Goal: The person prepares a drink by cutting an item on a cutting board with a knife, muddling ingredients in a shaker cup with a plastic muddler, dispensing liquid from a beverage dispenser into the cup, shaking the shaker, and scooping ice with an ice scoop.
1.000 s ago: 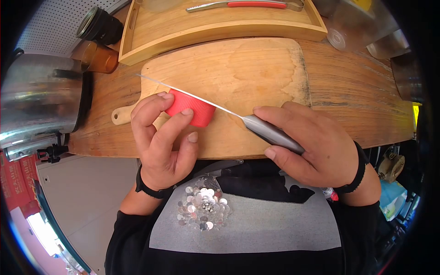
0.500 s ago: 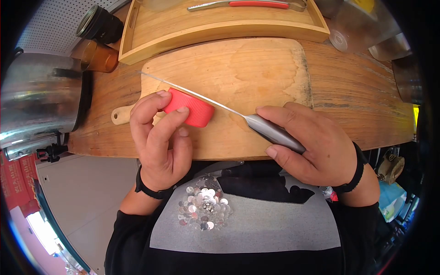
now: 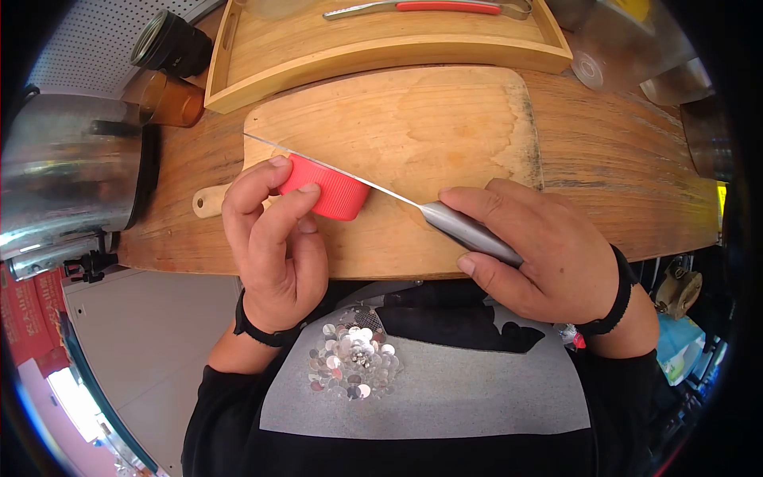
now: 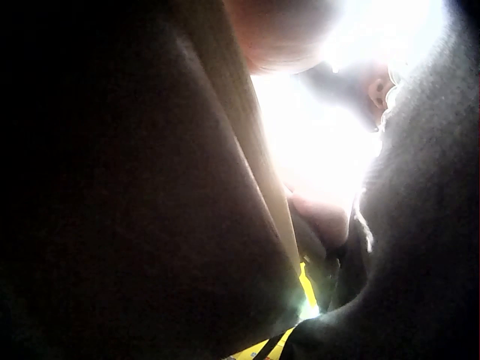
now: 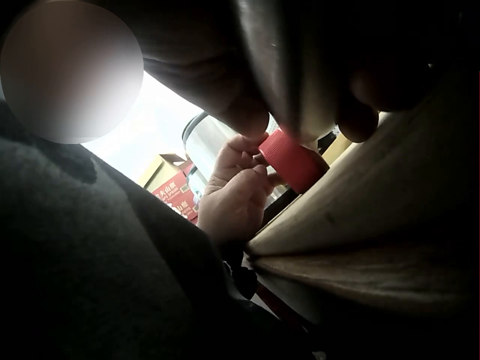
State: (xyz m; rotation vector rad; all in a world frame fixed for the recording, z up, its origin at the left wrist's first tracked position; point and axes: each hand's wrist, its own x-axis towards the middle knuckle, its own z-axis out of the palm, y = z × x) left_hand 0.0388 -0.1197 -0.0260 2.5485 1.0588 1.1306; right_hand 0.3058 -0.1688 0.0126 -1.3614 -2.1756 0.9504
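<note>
My left hand holds a red ridged cap by its side with the fingertips, over the cutting board. In my right hand is a kitchen knife, gripped by its steel handle, with thumb and forefinger on either side. Its blade is seen edge-on as a thin line, running up and left along the far rim of the cap. From the right wrist view, the red cap and the left hand show beyond the dark knife handle. The left wrist view is mostly dark and glare.
Behind the board stands a wooden tray with red-handled tongs in it. A steel pot, an amber cup and a black lens-like cylinder are at left. Clear containers stand at far right.
The left hand and the red cap have shifted slightly left. The knife dipped and tilted a little, staying along the cap's far rim.
</note>
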